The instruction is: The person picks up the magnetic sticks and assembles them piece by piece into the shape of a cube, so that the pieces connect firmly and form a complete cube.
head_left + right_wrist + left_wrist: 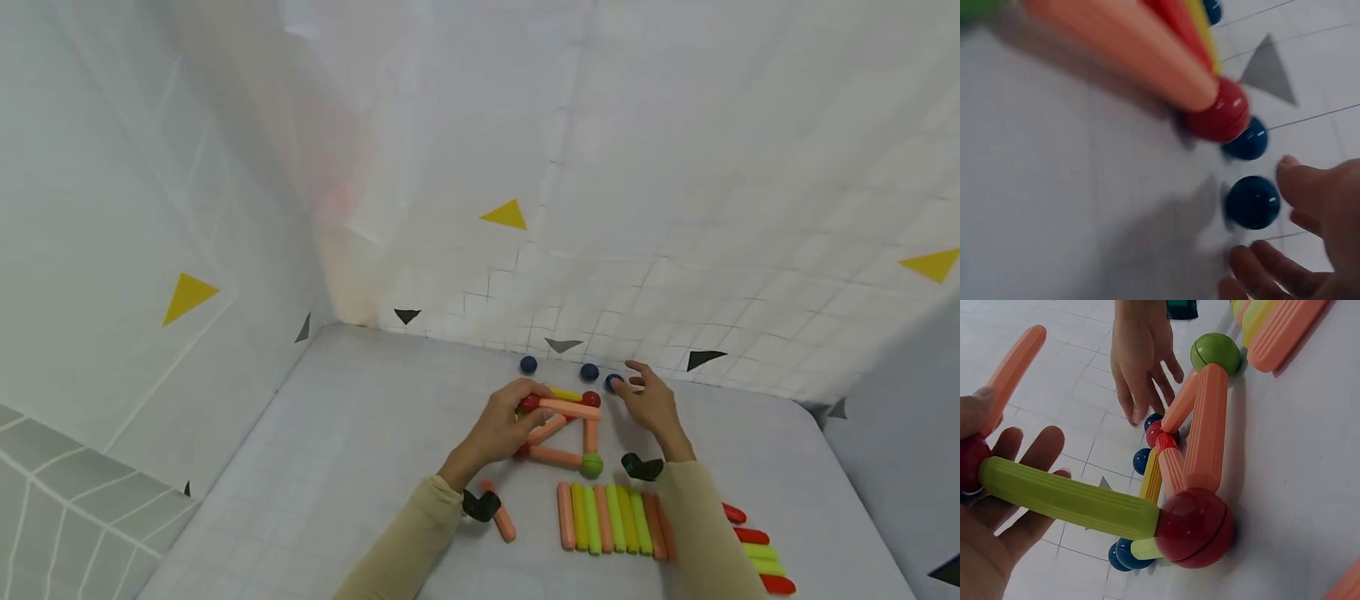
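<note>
Leftmost on the table [262,467], a loose pink stick [506,525] lies beside the left sleeve [405,542]. Just beyond it, the left hand [501,423] grips the raised corner of a stick frame [555,456]: the thumb bears on a raised pink stick [572,409], hard by its red end ball [529,403]. From that ball a yellow-green stick [1069,499] slopes down to a lower red ball [1194,528]. The raised pink stick's long axis runs left to right, away from the grip, its other end apparently free and directed toward the right hand's side. Beyond the frame, three blue balls stand near the wall [450,275]: the left blue ball [528,364], the middle blue ball [589,372] close behind a far red ball [591,400] of the frame, and the right blue ball [613,382]. The last, in my judgement, governs: it rests on the table to the left of the right hand [651,408], between parted thumb and fingers not closed on it; contact I cannot confirm. Being round, it offers no long axis. The right hand is plainly nearer; the left is across the frame. Furthest right lie red sticks [752,536].
</note>
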The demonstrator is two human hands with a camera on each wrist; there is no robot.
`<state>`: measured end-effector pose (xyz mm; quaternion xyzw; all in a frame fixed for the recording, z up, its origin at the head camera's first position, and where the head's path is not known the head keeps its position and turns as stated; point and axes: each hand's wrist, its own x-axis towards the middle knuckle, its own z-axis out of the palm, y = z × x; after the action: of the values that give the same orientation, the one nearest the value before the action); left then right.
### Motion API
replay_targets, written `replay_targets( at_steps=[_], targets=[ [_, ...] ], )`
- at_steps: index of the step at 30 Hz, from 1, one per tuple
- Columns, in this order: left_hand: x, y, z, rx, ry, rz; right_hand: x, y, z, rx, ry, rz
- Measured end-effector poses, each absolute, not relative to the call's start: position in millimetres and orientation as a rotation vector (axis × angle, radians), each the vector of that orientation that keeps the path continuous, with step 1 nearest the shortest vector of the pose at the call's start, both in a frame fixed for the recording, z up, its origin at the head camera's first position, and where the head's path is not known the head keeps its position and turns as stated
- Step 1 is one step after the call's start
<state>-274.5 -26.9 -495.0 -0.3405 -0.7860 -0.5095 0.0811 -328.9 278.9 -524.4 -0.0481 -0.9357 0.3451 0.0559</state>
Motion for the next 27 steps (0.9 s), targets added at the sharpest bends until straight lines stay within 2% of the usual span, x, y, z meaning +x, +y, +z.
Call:
replay_targets(
  at_steps=[4, 7, 11, 19, 27],
  targets=[
    [-272.6, -23.7, -494.8, -1.028, -2.344, -1.519, -345.2, 288.4, -533.5, -0.018, -2.991, 0.875],
    [-272.6, -22.5, -495.6, -1.026, -2.348, -1.515, -342.3, 293.5, -533.9, -0.073, -3.002, 0.963],
    [-272.3, -23.0, -497.0, -1.011, -2.362, -1.516, -315.1, 288.6, -522.7, -0.122, -2.940, 1.236],
    [-274.0, -25.5, -494.4, -1.063, -2.306, -1.507, -235.7, 259.1, -484.8, 0.184, -2.757, 1.435],
    [-273.7, -28.1, -494.0, -1.028, -2.294, -1.604, -216.8, 241.9, -480.9, 0.315, -2.576, 1.426]
  ],
)
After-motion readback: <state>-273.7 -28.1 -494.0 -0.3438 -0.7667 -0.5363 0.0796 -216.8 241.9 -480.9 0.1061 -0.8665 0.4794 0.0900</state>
